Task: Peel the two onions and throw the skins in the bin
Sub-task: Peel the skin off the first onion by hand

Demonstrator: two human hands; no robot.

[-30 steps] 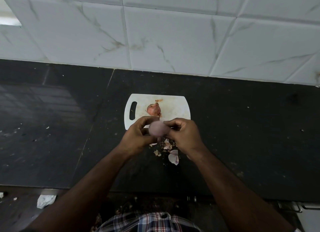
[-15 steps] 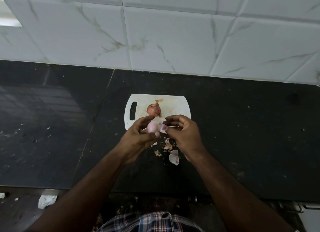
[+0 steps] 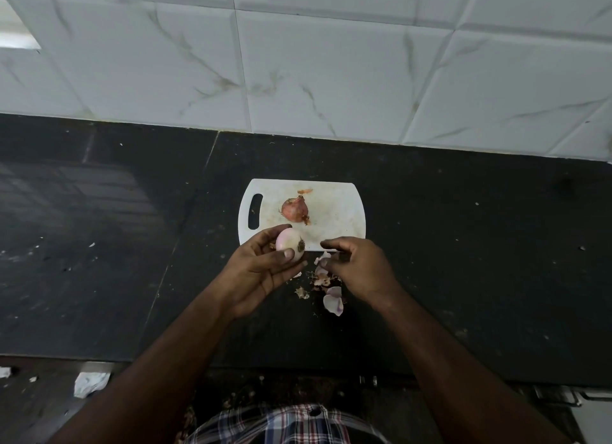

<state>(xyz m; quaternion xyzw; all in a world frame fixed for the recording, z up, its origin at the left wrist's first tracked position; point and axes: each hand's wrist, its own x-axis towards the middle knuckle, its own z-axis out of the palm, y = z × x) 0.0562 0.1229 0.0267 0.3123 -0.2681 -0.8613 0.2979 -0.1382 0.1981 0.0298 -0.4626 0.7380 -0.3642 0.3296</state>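
My left hand grips a pale, mostly peeled onion just over the near edge of the white cutting board; its dark root end faces right. My right hand hovers a little to the right, fingers curled, pinching a small strip of skin. A second onion with its brown skin on lies on the board. Loose skins sit in a small pile on the black counter under my right hand.
The black stone counter runs left and right, backed by a white marble-look tiled wall. The counter's near edge lies just in front of my body. Crumpled white paper lies on the floor at lower left. No bin is in view.
My hands have come apart. The right hand pulled away to the right with a piece of skin, leaving the onion held by the left hand alone.
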